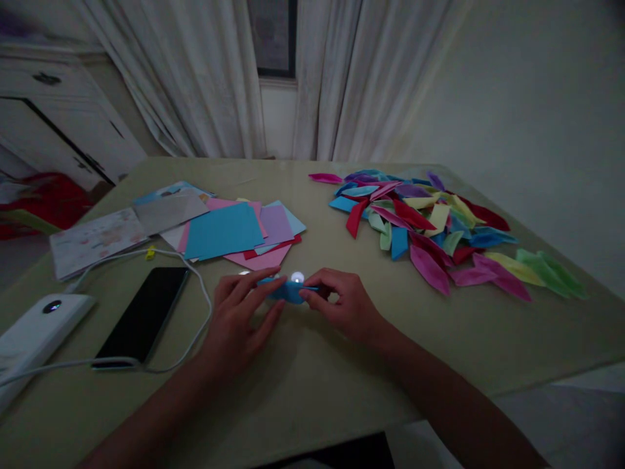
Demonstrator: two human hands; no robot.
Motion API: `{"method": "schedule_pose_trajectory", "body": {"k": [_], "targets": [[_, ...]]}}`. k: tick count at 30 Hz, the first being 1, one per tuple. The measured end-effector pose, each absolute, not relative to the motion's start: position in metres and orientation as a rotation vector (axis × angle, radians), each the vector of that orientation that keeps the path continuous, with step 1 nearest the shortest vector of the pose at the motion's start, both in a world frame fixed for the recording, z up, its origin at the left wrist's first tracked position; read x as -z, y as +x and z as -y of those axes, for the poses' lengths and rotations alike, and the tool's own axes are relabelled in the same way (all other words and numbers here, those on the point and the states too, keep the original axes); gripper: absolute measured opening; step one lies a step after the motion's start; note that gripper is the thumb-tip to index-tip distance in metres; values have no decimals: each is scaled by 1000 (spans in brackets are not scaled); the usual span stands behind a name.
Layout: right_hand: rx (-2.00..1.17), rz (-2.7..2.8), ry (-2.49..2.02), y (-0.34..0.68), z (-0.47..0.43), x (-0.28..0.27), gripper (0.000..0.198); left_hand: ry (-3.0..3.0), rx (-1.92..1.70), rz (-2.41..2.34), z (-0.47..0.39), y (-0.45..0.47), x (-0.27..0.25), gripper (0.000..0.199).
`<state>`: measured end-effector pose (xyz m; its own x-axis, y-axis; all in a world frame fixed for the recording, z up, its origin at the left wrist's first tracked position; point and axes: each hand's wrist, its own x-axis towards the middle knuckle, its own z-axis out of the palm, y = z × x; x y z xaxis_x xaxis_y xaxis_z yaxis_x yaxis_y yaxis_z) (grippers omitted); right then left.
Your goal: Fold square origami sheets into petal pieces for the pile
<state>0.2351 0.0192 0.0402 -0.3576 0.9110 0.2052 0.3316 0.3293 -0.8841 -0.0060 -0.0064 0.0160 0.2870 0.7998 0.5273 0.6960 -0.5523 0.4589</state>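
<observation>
A small folded piece of blue paper [291,292] is held between my two hands, low over the middle of the table. My right hand [342,301] pinches its right end between thumb and bent fingers. At its left end, the fingers and thumb of my left hand [244,319] close on the paper, partly covering it. Just beyond my hands lies a loose stack of square coloured paper sheets [222,232], with a blue one on top. A heap of folded paper pieces [415,215] in many colours spreads over the right side.
On the left are a black phone [144,316], a white power bank [46,335] and a looped white cable [208,293]. A floral-patterned packet [97,241] lies behind them. The table's front edge [342,435] runs below my forearms; curtains [205,78] hang behind.
</observation>
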Motion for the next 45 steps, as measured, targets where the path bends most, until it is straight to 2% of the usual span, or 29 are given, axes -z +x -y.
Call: {"method": "schedule_pose_trajectory", "body": {"k": [3, 6, 8, 11, 14, 21, 29, 37, 45], "targets": [[-1287, 1668, -936, 230, -11, -39, 27, 2294, -1045, -1195, 11, 11, -34, 32], [-1495, 1488, -763, 230, -11, -38, 42, 1973, -1091, -1211, 8, 19, -45, 28], [-1509, 1453, -751, 232, -13, -37, 39, 1759, -1151, -1151, 5, 21, -44, 23], [-1425, 1488, -807, 235, -16, -38, 28, 1600, -1232, -1017, 4, 23, -37, 16], [-1328, 1543, -794, 235, -15, -39, 24, 1590, -1303, -983, 9, 24, -30, 23], [-1047, 1703, -732, 231, -9, -43, 24, 1858, -1360, -987, 16, 18, -29, 20], [-774, 1788, -670, 226, -5, -35, 34, 2296, -1602, -1095, 17, 21, -34, 34], [-702, 1816, -603, 223, -4, -32, 41, 2334, -1675, -1058, 15, 22, -31, 35], [-609, 1785, -711, 219, -1, -34, 23, 2442, -1640, -1062, 15, 16, -26, 34]]}}
